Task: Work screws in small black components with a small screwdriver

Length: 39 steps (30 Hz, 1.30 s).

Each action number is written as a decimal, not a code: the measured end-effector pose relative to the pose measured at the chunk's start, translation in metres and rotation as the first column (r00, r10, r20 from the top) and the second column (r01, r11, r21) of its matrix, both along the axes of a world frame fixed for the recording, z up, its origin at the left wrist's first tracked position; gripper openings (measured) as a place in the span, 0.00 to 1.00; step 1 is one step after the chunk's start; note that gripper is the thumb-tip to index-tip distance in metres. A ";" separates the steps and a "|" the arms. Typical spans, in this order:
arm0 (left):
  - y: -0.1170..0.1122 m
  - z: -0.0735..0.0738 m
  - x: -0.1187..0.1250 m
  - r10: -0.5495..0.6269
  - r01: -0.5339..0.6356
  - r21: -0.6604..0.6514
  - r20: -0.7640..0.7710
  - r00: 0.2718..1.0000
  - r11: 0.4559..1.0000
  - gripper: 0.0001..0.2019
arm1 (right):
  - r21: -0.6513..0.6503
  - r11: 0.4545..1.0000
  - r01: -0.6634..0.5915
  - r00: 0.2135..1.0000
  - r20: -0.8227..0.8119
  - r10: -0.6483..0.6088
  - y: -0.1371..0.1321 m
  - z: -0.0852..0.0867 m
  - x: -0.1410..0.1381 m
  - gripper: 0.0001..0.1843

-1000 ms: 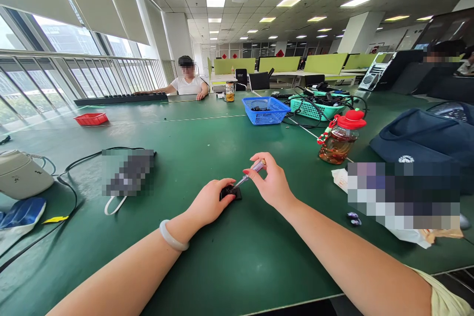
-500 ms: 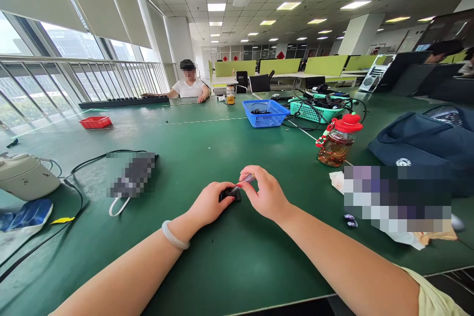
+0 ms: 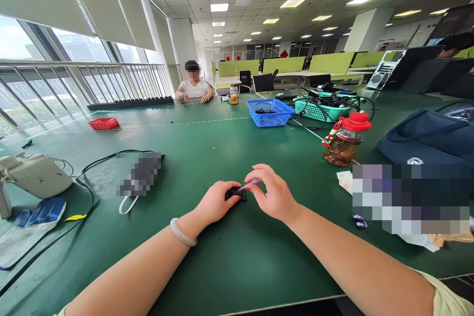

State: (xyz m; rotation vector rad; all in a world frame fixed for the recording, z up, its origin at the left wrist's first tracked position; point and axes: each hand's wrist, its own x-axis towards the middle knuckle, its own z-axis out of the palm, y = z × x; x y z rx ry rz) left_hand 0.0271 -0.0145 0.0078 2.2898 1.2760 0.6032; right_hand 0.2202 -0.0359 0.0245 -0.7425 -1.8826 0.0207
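My left hand (image 3: 215, 203) rests on the green tabletop with its fingers closed round a small black plastic part (image 3: 242, 196). The hand hides much of that part. In my right hand (image 3: 276, 195) a slim screwdriver (image 3: 253, 182) with a translucent purplish handle is pinched between thumb and fingers. It slants down to the left, and its tip meets the top of the black part or hovers just above it; I cannot tell which.
Across the green table (image 3: 192, 148) lie a red tray (image 3: 103, 124), a blue basket (image 3: 269, 113) and a teal basket (image 3: 318, 109) with cables. A red-lidded bottle (image 3: 342, 143) and a dark blue bag (image 3: 418, 138) stand right. A person (image 3: 193, 86) sits opposite.
The whole view has shifted slightly, so things appear a little further right. My right hand has tilted the screwdriver flatter. The person opposite has drawn an arm in towards the body.
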 end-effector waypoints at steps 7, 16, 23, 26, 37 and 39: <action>0.002 0.001 0.000 -0.004 0.004 -0.008 -0.008 1.000 1.000 0.15 | 0.008 1.000 -0.025 1.000 -0.019 0.025 0.004 -0.003 0.002 0.08; 0.003 -0.002 -0.002 0.001 -0.001 -0.001 -0.031 1.000 1.000 0.16 | -0.179 0.983 0.043 0.972 -0.220 -0.082 0.007 -0.004 0.009 0.03; 0.002 0.001 -0.001 -0.001 0.000 -0.023 -0.035 0.999 1.000 0.16 | -0.460 0.879 -0.127 0.890 -0.444 -0.104 0.020 -0.009 0.012 0.14; 0.002 0.001 0.000 -0.004 0.003 -0.023 -0.046 0.999 1.000 0.16 | -0.505 0.846 -0.170 0.872 -0.477 -0.109 0.025 -0.012 0.012 0.16; 0.005 -0.006 -0.002 -0.029 0.029 0.004 -0.014 0.999 1.000 0.14 | -0.077 0.997 0.025 0.995 -0.095 -0.033 0.005 -0.007 0.003 0.05; 0.006 -0.007 -0.002 -0.035 0.035 0.006 -0.002 0.999 0.999 0.14 | 0.074 0.997 -0.019 1.000 -0.019 0.020 0.003 -0.007 0.001 0.08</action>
